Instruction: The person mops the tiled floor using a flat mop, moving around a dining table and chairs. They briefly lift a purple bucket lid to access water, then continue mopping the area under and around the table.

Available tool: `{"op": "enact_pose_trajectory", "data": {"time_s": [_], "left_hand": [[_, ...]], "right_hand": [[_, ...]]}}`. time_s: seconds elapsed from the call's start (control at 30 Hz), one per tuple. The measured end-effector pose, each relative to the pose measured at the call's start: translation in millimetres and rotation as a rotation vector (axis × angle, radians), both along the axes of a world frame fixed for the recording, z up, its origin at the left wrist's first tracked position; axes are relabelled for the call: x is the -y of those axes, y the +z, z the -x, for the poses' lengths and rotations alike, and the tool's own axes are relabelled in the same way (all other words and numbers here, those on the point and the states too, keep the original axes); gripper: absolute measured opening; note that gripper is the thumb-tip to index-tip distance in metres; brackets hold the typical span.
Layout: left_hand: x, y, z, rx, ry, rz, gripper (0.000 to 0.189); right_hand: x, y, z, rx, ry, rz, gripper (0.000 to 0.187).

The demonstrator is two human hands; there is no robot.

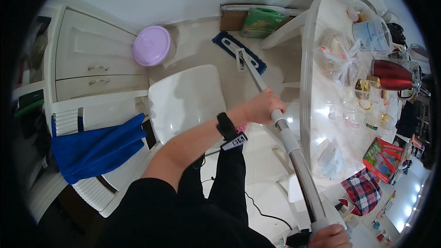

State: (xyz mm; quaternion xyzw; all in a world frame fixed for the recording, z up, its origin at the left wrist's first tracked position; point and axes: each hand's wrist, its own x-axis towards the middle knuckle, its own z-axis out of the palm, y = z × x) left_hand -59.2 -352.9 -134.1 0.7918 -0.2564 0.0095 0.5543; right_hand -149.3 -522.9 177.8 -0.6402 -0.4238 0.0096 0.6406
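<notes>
My left hand (265, 106) is closed around the pole of a flat mop, just above a pale collar. Near the bottom right, my right hand (330, 237) grips the upper end of the same metal pole (305, 179). The pole slants down and away to the mop head (240, 52), a grey frame on a dark blue pad that rests on the pale tiled floor between a white chair and a cardboard box by the wall.
White chair (186, 100) with a second chair under a blue cloth (100, 150); lilac-lidded bucket (152, 45) by the cabinet (96, 44); cardboard box (232, 20) and green package (262, 22); white table (320, 110) with a red kettle (392, 74); black cable (267, 215) on the floor.
</notes>
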Motion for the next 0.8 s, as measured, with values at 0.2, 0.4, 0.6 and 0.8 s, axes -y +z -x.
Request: {"op": "enact_pose_trajectory", "data": {"time_s": [0.2,0.4,0.6,0.8], "left_hand": [[46,29,27,0.065,0.393,0.173,0.023],[25,43,15,-0.004,0.270,0.121,0.026],[-33,42,9,0.133,0.534,0.074,0.026],[-96,18,-7,0.167,0.568,0.092,0.020]], "right_hand": [[12,38,-50,-0.076,0.268,-0.043,0.010],[16,56,-50,-0.032,0.037,-0.009,0.007],[-56,65,-92,-0.091,0.656,0.227,0.009],[-77,17,-72,-0.045,0.288,0.015,0.013]]}}
